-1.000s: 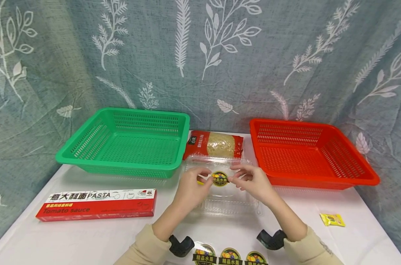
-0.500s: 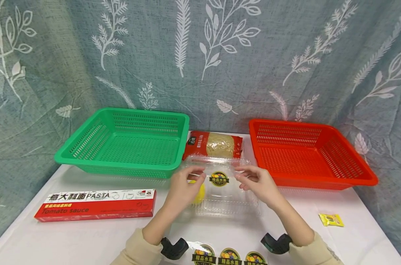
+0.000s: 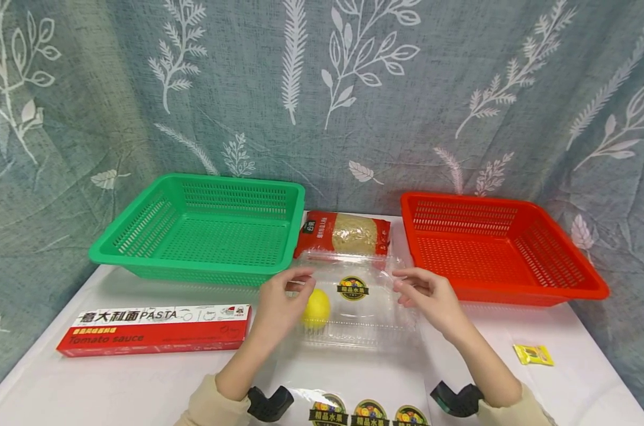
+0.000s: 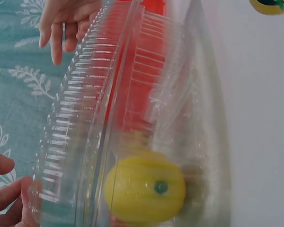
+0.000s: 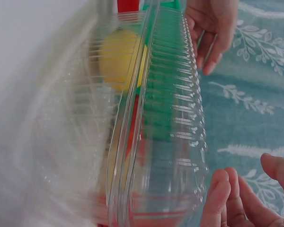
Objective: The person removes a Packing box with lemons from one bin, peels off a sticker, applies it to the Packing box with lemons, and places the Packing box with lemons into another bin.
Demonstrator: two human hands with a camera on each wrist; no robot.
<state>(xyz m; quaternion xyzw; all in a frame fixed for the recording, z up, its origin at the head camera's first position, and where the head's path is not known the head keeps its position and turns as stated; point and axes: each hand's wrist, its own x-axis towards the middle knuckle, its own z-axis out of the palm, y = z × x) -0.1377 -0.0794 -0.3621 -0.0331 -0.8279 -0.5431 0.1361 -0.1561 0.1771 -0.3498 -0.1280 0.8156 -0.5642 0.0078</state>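
A clear plastic clamshell box (image 3: 364, 331) stands closed mid-table, with a yellow lemon-like fruit (image 4: 144, 189) inside at its left end. On its lid lies a round black-and-gold fruit label (image 3: 352, 288). My left hand (image 3: 283, 302) hovers by the lid's left side, fingers loosely bent and holding nothing; its fingertips appear in the left wrist view close to the ribbed lid. Opposite it, my right hand (image 3: 430, 296) is at the lid's right side, also holding nothing. In the right wrist view the right fingers (image 5: 217, 196) look relaxed beside the lid.
Behind the box lies a red pasta bag (image 3: 348, 232), between a green basket (image 3: 194, 269) and a red basket (image 3: 508, 290). A pasta box (image 3: 157, 331) is left, a small yellow packet (image 3: 533, 354) right. A sheet with several labels (image 3: 369, 414) lies in front.
Both hands have drawn apart from the label, left hand leftward and right hand rightward. The label, pinched between them earlier, now stays on the lid. The yellow fruit has come into fuller view.
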